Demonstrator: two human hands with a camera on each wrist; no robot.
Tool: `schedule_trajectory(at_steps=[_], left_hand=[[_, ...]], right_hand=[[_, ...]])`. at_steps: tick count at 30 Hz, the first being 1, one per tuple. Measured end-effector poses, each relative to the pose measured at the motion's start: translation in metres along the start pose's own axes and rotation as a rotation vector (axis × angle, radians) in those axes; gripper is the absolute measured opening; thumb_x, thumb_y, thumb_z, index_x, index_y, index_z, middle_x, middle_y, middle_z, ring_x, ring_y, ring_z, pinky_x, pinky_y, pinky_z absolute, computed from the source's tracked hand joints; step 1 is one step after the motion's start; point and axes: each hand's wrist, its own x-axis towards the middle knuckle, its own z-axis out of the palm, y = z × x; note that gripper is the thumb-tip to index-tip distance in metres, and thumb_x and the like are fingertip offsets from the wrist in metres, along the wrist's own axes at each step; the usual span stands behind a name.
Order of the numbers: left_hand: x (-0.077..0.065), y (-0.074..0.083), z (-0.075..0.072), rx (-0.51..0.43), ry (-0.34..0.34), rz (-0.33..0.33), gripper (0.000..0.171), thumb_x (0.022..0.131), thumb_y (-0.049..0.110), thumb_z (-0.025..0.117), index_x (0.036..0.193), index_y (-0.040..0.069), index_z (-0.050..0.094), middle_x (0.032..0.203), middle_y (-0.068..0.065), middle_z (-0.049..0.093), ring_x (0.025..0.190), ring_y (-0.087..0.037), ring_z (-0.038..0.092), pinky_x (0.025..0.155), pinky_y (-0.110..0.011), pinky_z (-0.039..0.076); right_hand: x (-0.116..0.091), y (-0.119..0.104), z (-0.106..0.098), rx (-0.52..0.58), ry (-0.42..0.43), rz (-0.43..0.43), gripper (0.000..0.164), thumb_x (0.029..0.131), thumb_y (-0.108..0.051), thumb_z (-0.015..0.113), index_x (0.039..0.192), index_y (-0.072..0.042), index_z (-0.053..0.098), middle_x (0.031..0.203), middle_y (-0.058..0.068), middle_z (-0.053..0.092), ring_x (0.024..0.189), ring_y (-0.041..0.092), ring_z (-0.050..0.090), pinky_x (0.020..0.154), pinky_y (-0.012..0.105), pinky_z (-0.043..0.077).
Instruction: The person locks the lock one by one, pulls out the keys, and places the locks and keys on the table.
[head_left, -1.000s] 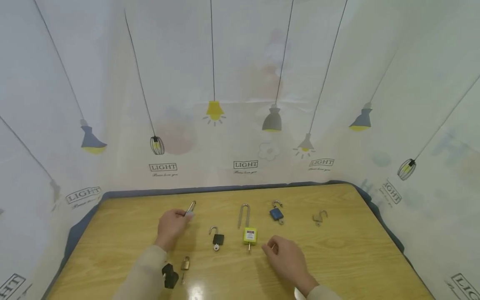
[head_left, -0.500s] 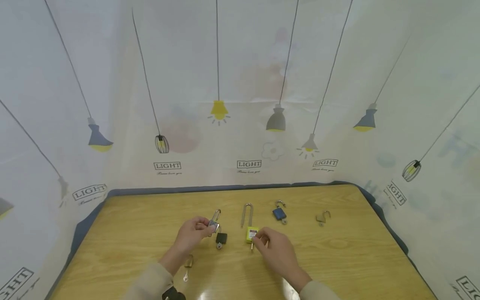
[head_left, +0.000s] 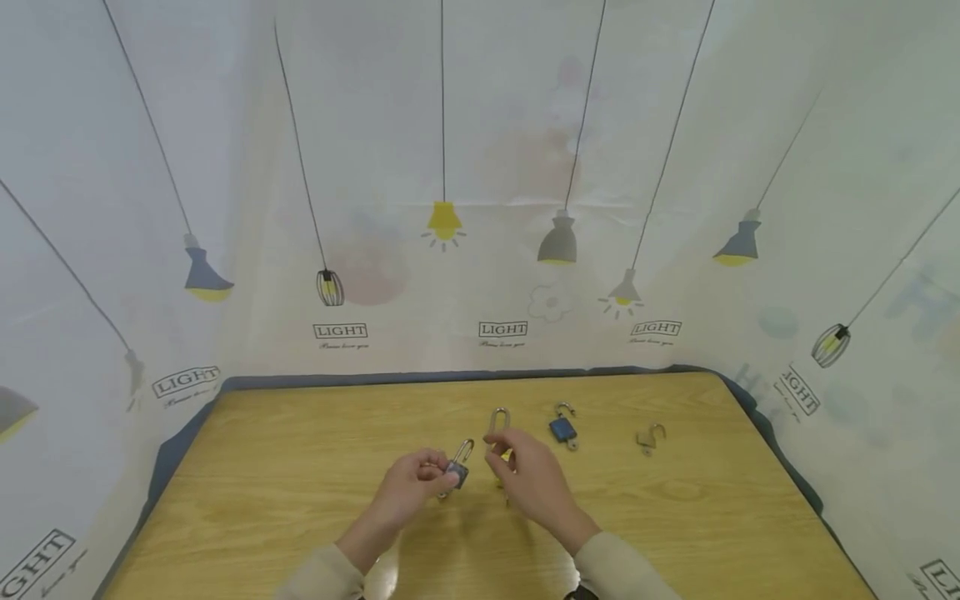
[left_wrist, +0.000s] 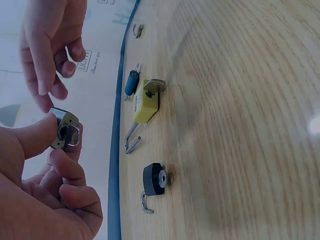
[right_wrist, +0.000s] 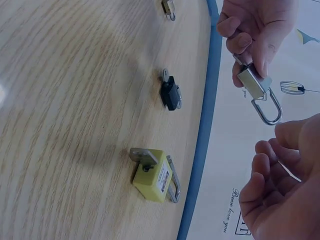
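Observation:
My left hand (head_left: 401, 492) pinches a small silver padlock (head_left: 457, 475) between thumb and fingers, above the table. Its shackle points up and away, one leg out of the body in the right wrist view; a key sits in its base in the left wrist view. My right hand (head_left: 536, 475), fingers loosely bent and holding nothing, hovers close to the shackle. Whether a fingertip touches it, I cannot tell. Below lie a yellow padlock (right_wrist: 152, 177), largely hidden by my right hand in the head view, and a black padlock (left_wrist: 153, 180), both with keys inserted.
Farther right on the wooden table (head_left: 735, 500) lie a blue padlock (head_left: 562, 429) and a small brass-coloured padlock (head_left: 647, 439), shackles open. Another brass padlock (right_wrist: 168, 7) shows in the right wrist view. A wall sheet printed with lamps (head_left: 555, 242) rises behind the table.
My left hand has carried the silver padlock rightward from the table's left side to the middle. My right hand has come up and slightly left, over the yellow padlock, towards it.

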Motion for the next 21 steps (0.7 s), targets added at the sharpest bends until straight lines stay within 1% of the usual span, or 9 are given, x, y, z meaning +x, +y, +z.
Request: schedule_trajectory(at_steps=[4, 6, 9, 14, 18, 21], left_hand=[[-0.003, 0.0, 0.003, -0.01, -0.023, 0.017, 0.028, 0.085, 0.026, 0.071, 0.101, 0.006, 0.059, 0.089, -0.005, 0.068, 0.087, -0.023, 0.061, 0.08, -0.042, 0.046], [-0.003, 0.0, 0.004, -0.021, -0.039, 0.036, 0.027, 0.085, 0.025, 0.071, 0.1, 0.005, 0.06, 0.088, -0.006, 0.069, 0.087, -0.025, 0.062, 0.081, -0.042, 0.046], [-0.004, 0.0, 0.007, -0.038, -0.06, 0.058, 0.026, 0.085, 0.023, 0.071, 0.101, 0.005, 0.06, 0.089, -0.007, 0.069, 0.088, -0.026, 0.063, 0.082, -0.043, 0.048], [-0.005, 0.0, 0.01, -0.038, -0.079, 0.071, 0.024, 0.086, 0.022, 0.07, 0.1, 0.005, 0.06, 0.092, -0.007, 0.07, 0.089, -0.024, 0.064, 0.084, -0.044, 0.049], [-0.007, -0.001, 0.011, -0.039, -0.075, 0.065, 0.024, 0.086, 0.022, 0.07, 0.1, 0.006, 0.059, 0.092, -0.006, 0.069, 0.09, -0.023, 0.064, 0.084, -0.044, 0.049], [-0.008, -0.002, 0.012, -0.032, -0.072, 0.069, 0.024, 0.086, 0.022, 0.07, 0.1, 0.006, 0.059, 0.091, -0.006, 0.069, 0.088, -0.022, 0.063, 0.083, -0.042, 0.05]], right_hand=[[0.004, -0.001, 0.002, 0.007, -0.025, -0.014, 0.024, 0.095, -0.019, 0.059, 0.118, -0.014, 0.061, 0.095, -0.007, 0.061, 0.072, 0.007, 0.05, 0.061, 0.025, 0.045], [0.005, -0.001, 0.003, 0.02, -0.035, -0.027, 0.023, 0.096, -0.02, 0.058, 0.118, -0.014, 0.061, 0.096, -0.007, 0.061, 0.073, 0.007, 0.051, 0.062, 0.025, 0.045], [0.005, -0.001, 0.003, 0.057, -0.042, -0.044, 0.021, 0.096, -0.022, 0.057, 0.116, -0.015, 0.061, 0.098, -0.007, 0.061, 0.075, 0.008, 0.052, 0.064, 0.026, 0.046], [0.005, 0.001, 0.004, 0.116, -0.046, -0.062, 0.015, 0.097, -0.024, 0.056, 0.11, -0.019, 0.062, 0.096, -0.008, 0.061, 0.074, 0.011, 0.052, 0.061, 0.026, 0.046], [0.005, 0.002, 0.005, 0.126, -0.048, -0.068, 0.008, 0.096, -0.023, 0.057, 0.102, -0.019, 0.062, 0.092, -0.008, 0.062, 0.07, 0.012, 0.051, 0.058, 0.026, 0.044], [0.006, 0.002, 0.005, 0.124, -0.049, -0.052, 0.005, 0.096, -0.024, 0.058, 0.097, -0.021, 0.062, 0.088, -0.01, 0.062, 0.068, 0.012, 0.05, 0.058, 0.026, 0.044]])
